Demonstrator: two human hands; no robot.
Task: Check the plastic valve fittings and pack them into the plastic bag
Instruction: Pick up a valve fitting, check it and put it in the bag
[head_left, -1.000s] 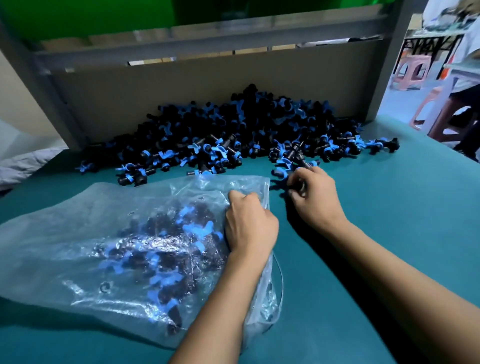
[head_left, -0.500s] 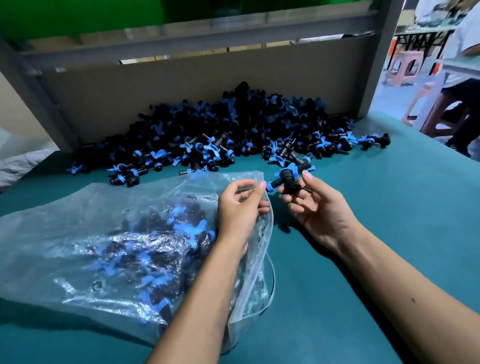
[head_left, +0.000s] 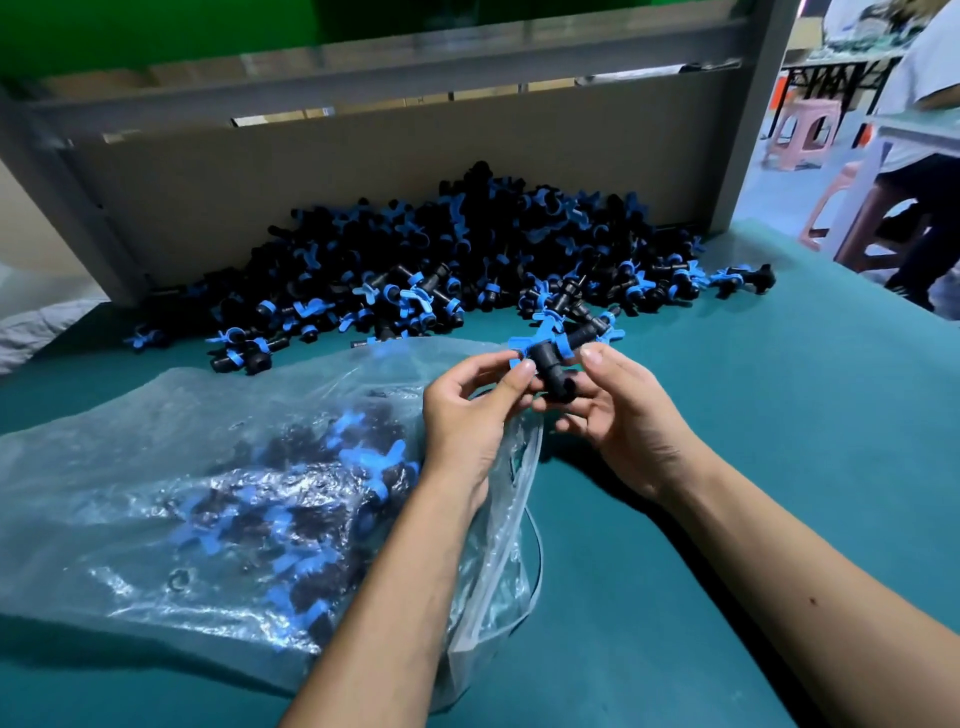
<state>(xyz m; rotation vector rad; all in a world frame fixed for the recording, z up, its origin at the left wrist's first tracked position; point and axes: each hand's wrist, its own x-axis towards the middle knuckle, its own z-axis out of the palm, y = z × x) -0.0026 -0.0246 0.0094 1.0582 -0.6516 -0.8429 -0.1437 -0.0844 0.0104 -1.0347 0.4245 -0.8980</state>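
A black valve fitting with blue wing handles is held up between both hands above the bag's mouth. My right hand grips its black body from below and the right. My left hand pinches its left blue end with thumb and fingertips. A clear plastic bag lies on the teal table at the left, holding several black and blue fittings, its mouth under my left wrist. A big pile of the same fittings lies at the back against a cardboard wall.
The teal table top stretches to the right and front. A grey metal frame and cardboard panel close the back. At the far right are pink stools and a seated person.
My right hand picked a fitting from the pile's edge and lifted it toward me. My left hand rose off the bag and took hold of the fitting's left end.
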